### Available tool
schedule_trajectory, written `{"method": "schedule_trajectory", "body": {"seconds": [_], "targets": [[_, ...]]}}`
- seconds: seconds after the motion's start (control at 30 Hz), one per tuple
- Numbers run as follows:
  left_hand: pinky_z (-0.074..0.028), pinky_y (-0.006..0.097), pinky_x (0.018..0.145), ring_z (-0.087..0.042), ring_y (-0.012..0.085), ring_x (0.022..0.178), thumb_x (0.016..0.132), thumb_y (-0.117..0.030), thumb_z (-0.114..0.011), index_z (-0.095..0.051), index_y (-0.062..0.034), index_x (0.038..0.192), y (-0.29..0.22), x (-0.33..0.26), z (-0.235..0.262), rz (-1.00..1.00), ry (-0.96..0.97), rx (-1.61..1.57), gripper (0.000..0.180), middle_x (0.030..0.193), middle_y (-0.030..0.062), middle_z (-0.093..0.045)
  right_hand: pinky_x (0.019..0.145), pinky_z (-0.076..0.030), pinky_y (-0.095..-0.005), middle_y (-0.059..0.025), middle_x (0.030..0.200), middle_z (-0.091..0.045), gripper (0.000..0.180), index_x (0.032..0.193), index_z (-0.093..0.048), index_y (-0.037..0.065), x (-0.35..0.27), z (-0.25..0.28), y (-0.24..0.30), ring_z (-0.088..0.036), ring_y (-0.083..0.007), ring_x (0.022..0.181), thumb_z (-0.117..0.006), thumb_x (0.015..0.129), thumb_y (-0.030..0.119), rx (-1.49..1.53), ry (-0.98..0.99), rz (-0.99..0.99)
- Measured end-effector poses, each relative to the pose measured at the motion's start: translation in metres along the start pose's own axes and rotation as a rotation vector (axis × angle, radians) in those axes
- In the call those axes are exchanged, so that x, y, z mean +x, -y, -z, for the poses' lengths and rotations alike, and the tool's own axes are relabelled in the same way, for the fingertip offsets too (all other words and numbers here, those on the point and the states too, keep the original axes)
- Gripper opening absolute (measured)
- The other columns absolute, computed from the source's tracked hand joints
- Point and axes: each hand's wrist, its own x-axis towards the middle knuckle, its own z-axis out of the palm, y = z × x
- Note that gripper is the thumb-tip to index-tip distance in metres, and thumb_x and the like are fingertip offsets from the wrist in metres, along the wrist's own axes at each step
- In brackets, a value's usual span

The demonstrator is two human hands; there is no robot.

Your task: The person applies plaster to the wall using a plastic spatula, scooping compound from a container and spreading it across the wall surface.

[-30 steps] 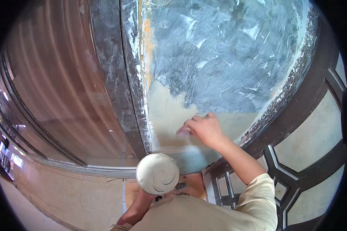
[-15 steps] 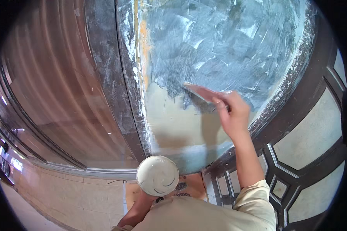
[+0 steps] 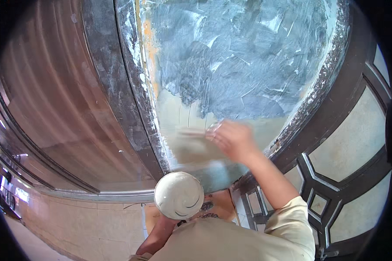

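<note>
My right hand [image 3: 234,140] is closed round the handle end of a putty knife [image 3: 191,133], smeared by motion, its blade pointing left. The knife is over the pale beige lower part of the wall panel [image 3: 176,115], just below the ragged edge of a grey-blue coat [image 3: 235,56] streaked with white. My left hand [image 3: 164,226] holds up a round tub of creamy white filler [image 3: 178,195], swirled on top, close to my body. Its fingers are mostly hidden by the tub.
A dark wooden door with pale panels [image 3: 353,135] stands at the right. On the left, brown curtain-like folds [image 3: 52,95] show beside a dark frame post [image 3: 113,82]. Below are floor tiles [image 3: 109,222] and a brown sheet [image 3: 224,206] with dark smudges.
My right hand has moved down and left with the putty knife, from the coat's lower edge onto the beige area. The knife now lies nearly level. My left hand still holds the tub.
</note>
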Motion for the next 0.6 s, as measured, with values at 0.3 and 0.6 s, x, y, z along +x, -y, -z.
{"method": "schedule_trajectory", "body": {"seconds": [0.3, 0.6], "targets": [[-0.048, 0.050, 0.103, -0.050, 0.0279, 0.129, 0.097, -0.043, -0.055, -0.037, -0.0125, 0.145, -0.001, -0.013, 0.006, 0.064, -0.070, -0.054, 0.060, 0.144, 0.0120, -0.046, 0.064, -0.052, -0.0411, -0.0063, 0.086, -0.065, 0.014, 0.093, -0.070, 0.018, 0.005, 0.020, -0.019, -0.065, -0.0305, 0.072, -0.062, 0.092, 0.030, 0.026, -0.197, -0.314], [-0.049, 0.049, 0.102, -0.051, 0.0275, 0.128, 0.097, -0.044, -0.054, -0.038, -0.0129, 0.145, -0.003, -0.009, 0.011, 0.140, -0.116, -0.120, 0.059, 0.143, 0.0115, -0.047, 0.065, -0.052, -0.0423, -0.0062, 0.085, -0.064, 0.016, 0.099, -0.068, 0.017, 0.002, 0.031, -0.035, -0.065, -0.0323, 0.074, -0.064, 0.091, 0.030, 0.066, -0.367, -0.499]]}}
